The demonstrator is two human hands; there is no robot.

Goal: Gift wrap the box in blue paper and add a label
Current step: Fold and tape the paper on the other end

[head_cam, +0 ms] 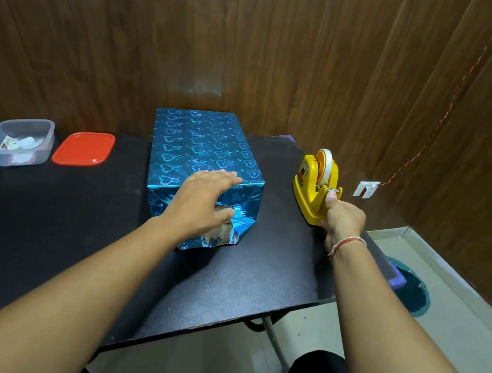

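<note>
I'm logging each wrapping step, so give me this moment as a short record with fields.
box: cardboard box in shiny blue heart-print paper, near end flaps folded but untaped
left hand: left hand presses the near flaps
right hand: right hand pinches at the cutter of the yellow plastic tape dispenser
aside: clear plastic tub, red lid beside it

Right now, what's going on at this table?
A person is partway through gift wrapping. The left hand presses flat on the box in blue paper, holding down the near end flaps, which are folded but look not yet sealed. The right hand pinches at the cutter of the yellow tape dispenser, apparently pulling tape. A clear container and its red lid sit at the far left.
</note>
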